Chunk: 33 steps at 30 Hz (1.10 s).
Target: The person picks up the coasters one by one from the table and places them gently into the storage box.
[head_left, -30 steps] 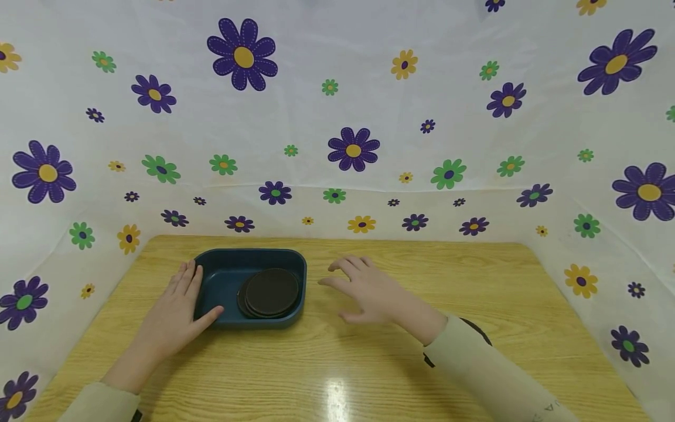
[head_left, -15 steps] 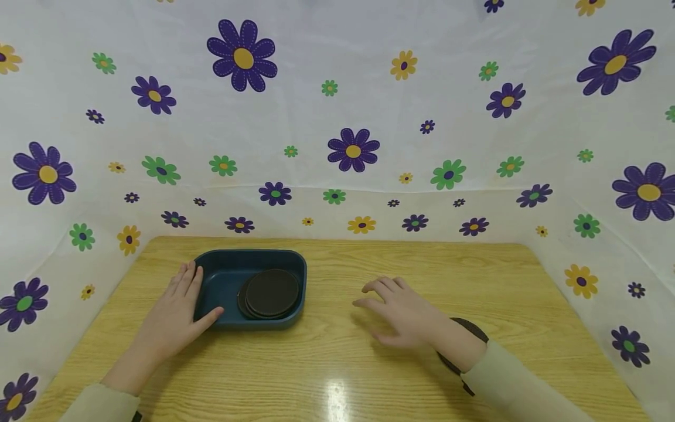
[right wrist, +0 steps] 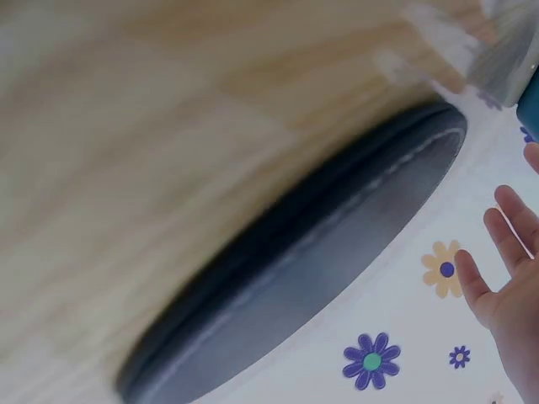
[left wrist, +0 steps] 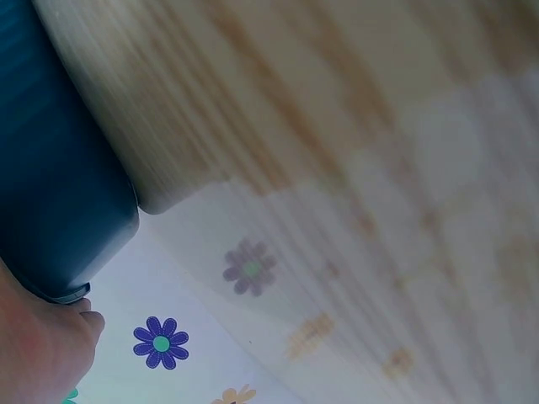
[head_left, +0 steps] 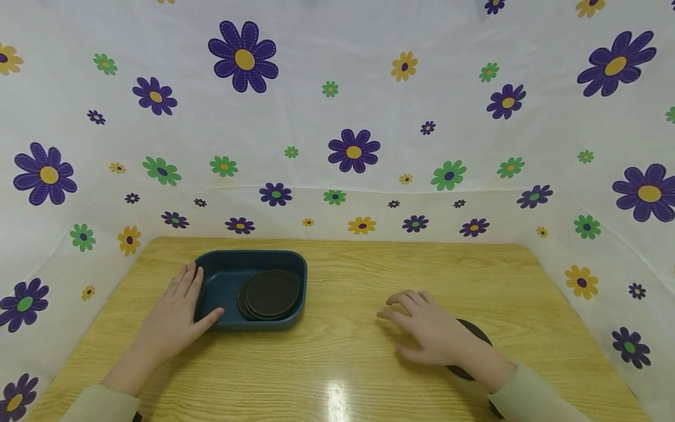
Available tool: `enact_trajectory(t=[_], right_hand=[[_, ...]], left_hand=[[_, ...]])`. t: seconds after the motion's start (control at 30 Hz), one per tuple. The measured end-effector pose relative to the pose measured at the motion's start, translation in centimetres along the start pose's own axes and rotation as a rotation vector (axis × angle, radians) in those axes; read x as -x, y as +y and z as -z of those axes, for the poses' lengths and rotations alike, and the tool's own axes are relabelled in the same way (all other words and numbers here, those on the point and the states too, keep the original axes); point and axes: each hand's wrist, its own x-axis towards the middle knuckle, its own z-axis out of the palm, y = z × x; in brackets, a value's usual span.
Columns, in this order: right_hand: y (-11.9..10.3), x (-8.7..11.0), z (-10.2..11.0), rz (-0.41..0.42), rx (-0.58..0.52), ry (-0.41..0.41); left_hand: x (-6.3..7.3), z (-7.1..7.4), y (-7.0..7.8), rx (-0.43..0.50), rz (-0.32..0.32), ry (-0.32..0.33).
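Observation:
A dark blue rectangular tray (head_left: 224, 287) sits at the left of the table. Inside it, toward the right end, dark round coasters (head_left: 272, 293) lie stacked and slightly offset. My left hand (head_left: 171, 316) rests along the tray's left side with straight fingers, its thumb reaching over the front rim. Out to the right, my right hand (head_left: 429, 331) is over the table, fingers spread and lightly bent, holding nothing. Partly hidden below that wrist lies another dark round coaster (head_left: 476, 331); the right wrist view shows the stitched edge of this coaster (right wrist: 312, 261) close up.
The wooden table (head_left: 343, 281) has a light reflection near its front. A white cloth (head_left: 295, 111) printed with purple, green and yellow flowers stands around its back and sides.
My right hand has moved right and toward me, away from the tray, and more of the coaster on the table shows behind its wrist. The left hand, tray and stack stay put.

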Motion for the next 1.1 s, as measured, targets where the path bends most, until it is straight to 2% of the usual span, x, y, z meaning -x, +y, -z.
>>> enact_trajectory(t=[0.37, 0.77, 1.1], right_hand=[[0.3, 2.8, 0.2, -0.089, -0.018, -0.03], [1.2, 5.3, -0.2, -0.128, 0.025, 0.034], [1.5, 7.1, 0.4, -0.233, -0.014, -0.047]], left_hand=[[0.0, 0.1, 0.0, -0.003, -0.005, 0.002], [0.1, 0.0, 0.0, 0.007, 0.0, 0.001], [0.1, 0.0, 0.1, 0.0, 0.0, 0.009]])
